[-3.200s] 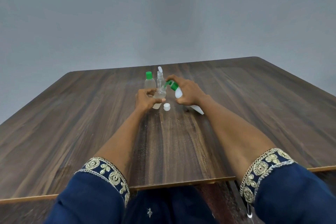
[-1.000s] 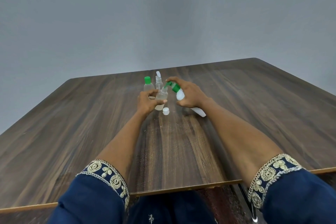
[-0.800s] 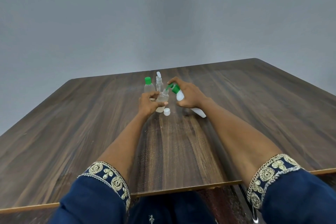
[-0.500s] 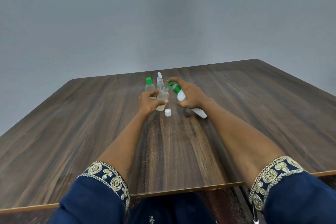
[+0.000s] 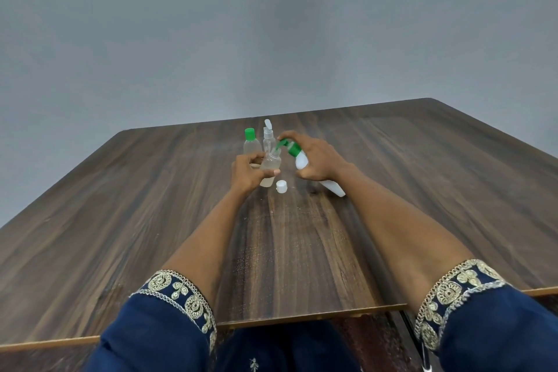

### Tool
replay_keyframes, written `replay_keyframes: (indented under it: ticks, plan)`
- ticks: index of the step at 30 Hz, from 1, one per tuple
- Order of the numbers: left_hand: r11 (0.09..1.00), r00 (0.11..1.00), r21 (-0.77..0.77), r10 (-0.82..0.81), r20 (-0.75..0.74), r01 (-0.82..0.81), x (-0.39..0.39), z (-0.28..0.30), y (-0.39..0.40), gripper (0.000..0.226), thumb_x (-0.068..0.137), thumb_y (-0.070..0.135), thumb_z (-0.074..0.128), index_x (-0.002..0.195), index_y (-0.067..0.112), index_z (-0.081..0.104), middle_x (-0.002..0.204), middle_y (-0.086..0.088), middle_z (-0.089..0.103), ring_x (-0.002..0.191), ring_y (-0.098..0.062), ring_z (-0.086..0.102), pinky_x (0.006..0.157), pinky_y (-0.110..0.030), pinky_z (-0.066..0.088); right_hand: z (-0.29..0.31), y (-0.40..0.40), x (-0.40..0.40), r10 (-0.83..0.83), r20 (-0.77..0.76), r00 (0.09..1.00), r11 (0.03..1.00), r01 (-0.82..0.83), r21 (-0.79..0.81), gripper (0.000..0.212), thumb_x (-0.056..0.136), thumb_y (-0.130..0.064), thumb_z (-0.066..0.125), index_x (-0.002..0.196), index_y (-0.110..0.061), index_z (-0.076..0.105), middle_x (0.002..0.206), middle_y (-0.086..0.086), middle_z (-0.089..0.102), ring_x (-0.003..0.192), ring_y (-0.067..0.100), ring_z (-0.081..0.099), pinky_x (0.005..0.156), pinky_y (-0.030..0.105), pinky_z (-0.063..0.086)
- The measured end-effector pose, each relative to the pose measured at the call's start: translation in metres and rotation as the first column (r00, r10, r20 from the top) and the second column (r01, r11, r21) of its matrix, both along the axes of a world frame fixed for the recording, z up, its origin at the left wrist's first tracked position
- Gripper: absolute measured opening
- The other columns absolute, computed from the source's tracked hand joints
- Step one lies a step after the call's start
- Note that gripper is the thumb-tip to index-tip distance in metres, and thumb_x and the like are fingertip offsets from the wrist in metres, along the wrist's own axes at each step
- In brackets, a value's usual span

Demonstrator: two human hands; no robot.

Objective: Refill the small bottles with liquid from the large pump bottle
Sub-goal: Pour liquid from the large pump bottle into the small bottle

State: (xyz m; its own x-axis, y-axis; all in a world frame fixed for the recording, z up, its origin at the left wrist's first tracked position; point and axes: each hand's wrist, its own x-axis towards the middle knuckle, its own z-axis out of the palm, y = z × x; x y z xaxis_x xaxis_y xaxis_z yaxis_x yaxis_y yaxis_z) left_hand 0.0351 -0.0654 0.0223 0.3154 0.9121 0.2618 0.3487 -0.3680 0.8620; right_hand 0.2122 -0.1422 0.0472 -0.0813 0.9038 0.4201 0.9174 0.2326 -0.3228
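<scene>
My left hand [image 5: 246, 172] grips a small clear bottle [image 5: 270, 164], uncapped and partly filled with pale liquid, standing on the table. My right hand [image 5: 317, 160] holds the large white pump bottle [image 5: 302, 160], tilted left, with a finger over its green pump head [image 5: 287, 145]. The green spout sits at the small bottle's mouth. A loose white cap [image 5: 281, 186] lies just right of the small bottle.
Behind the hands stand a small clear bottle with a green cap [image 5: 251, 142] and a clear spray bottle [image 5: 268, 137]. All rest on a dark wooden table [image 5: 120, 220]; its near edge runs by my blue embroidered sleeves. A grey wall rises behind.
Both hands keep the same hold on their bottles. The pump spout stays at the small bottle's mouth; only slight shifts of the view show.
</scene>
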Motion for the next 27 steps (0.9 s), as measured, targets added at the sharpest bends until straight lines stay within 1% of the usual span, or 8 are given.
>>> replay_keyframes:
  ticks: [3, 7, 12, 17, 18, 20, 22, 27]
  plan:
    - [1.000, 1.000, 0.002, 0.000, -0.018, 0.000, 0.000, -0.001, -0.003, 0.054, 0.060, 0.020, 0.087, 0.109, 0.009, 0.068, 0.102, -0.008, 0.069, 0.095, -0.022, 0.063, 0.089, -0.039, 0.052, 0.000, 0.001, -0.001, -0.023, 0.017, 1.000, 1.000, 0.023, -0.002, 0.069, 0.069, -0.016, 0.068, 0.133, -0.021, 0.044, 0.107, 0.007, 0.060, 0.077, 0.022, 0.049, 0.057, 0.019, 0.031]
    - [1.000, 1.000, -0.002, -0.010, -0.018, 0.009, -0.001, -0.001, -0.003, 0.054, 0.060, 0.019, 0.086, 0.109, 0.010, 0.068, 0.102, -0.008, 0.069, 0.096, -0.022, 0.063, 0.090, -0.041, 0.052, -0.002, 0.003, -0.001, -0.034, 0.033, 0.999, 0.999, 0.034, -0.008, 0.070, 0.069, -0.015, 0.070, 0.133, -0.022, 0.043, 0.107, 0.007, 0.060, 0.080, 0.025, 0.053, 0.065, 0.027, 0.038]
    - [1.000, 1.000, -0.006, 0.005, 0.014, -0.005, 0.000, 0.003, -0.004, 0.050, 0.061, 0.017, 0.086, 0.108, 0.009, 0.068, 0.100, -0.009, 0.069, 0.092, -0.020, 0.063, 0.089, -0.039, 0.052, -0.001, 0.002, 0.001, -0.014, 0.028, 1.000, 1.000, 0.014, 0.015, 0.079, 0.064, -0.022, 0.061, 0.139, -0.030, 0.038, 0.103, 0.003, 0.061, 0.076, 0.022, 0.052, 0.062, 0.026, 0.038]
    - [1.000, 0.999, 0.012, -0.012, -0.030, 0.013, -0.002, 0.005, -0.006, 0.053, 0.061, 0.016, 0.086, 0.110, 0.007, 0.067, 0.100, -0.007, 0.068, 0.092, -0.021, 0.062, 0.089, -0.040, 0.052, -0.001, 0.001, -0.002, -0.047, 0.017, 0.999, 0.999, 0.047, 0.011, 0.072, 0.061, -0.026, 0.057, 0.132, -0.026, 0.043, 0.104, 0.005, 0.061, 0.080, 0.028, 0.055, 0.064, 0.031, 0.043]
    - [1.000, 0.999, 0.014, -0.014, -0.038, 0.014, -0.002, 0.005, -0.007, 0.054, 0.061, 0.017, 0.086, 0.111, 0.007, 0.067, 0.102, -0.008, 0.068, 0.093, -0.021, 0.062, 0.089, -0.039, 0.052, -0.001, 0.001, -0.002, -0.052, 0.020, 0.998, 0.999, 0.052, 0.016, 0.072, 0.060, -0.026, 0.056, 0.131, -0.025, 0.043, 0.105, 0.005, 0.061, 0.081, 0.028, 0.055, 0.064, 0.031, 0.044]
    - [1.000, 0.999, 0.014, -0.015, -0.037, 0.016, -0.003, 0.005, -0.008, 0.055, 0.061, 0.017, 0.086, 0.112, 0.007, 0.067, 0.103, -0.009, 0.069, 0.095, -0.023, 0.063, 0.089, -0.039, 0.052, -0.002, 0.001, -0.003, -0.054, 0.019, 0.998, 0.998, 0.053, 0.027, 0.073, 0.060, -0.027, 0.054, 0.132, -0.025, 0.044, 0.106, 0.006, 0.062, 0.080, 0.027, 0.054, 0.061, 0.026, 0.038]
    - [1.000, 1.000, 0.014, -0.011, -0.025, 0.011, -0.003, 0.006, -0.009, 0.055, 0.062, 0.018, 0.085, 0.112, 0.007, 0.067, 0.104, -0.009, 0.068, 0.095, -0.022, 0.062, 0.088, -0.037, 0.051, -0.002, 0.002, -0.002, -0.045, 0.026, 0.999, 0.998, 0.044, 0.035, 0.076, 0.061, -0.027, 0.055, 0.136, -0.027, 0.042, 0.107, 0.005, 0.062, 0.079, 0.025, 0.054, 0.059, 0.023, 0.033]
    - [1.000, 1.000, 0.008, -0.012, 0.004, 0.012, -0.001, 0.011, -0.010, 0.054, 0.064, 0.017, 0.084, 0.113, 0.006, 0.065, 0.106, -0.010, 0.068, 0.093, -0.019, 0.061, 0.086, -0.031, 0.050, -0.004, 0.004, 0.002, -0.036, 0.035, 0.999, 0.999, 0.035, 0.020, 0.086, 0.063, -0.027, 0.058, 0.143, -0.043, 0.029, 0.110, 0.005, 0.062, 0.082, 0.023, 0.055, 0.062, 0.026, 0.039]
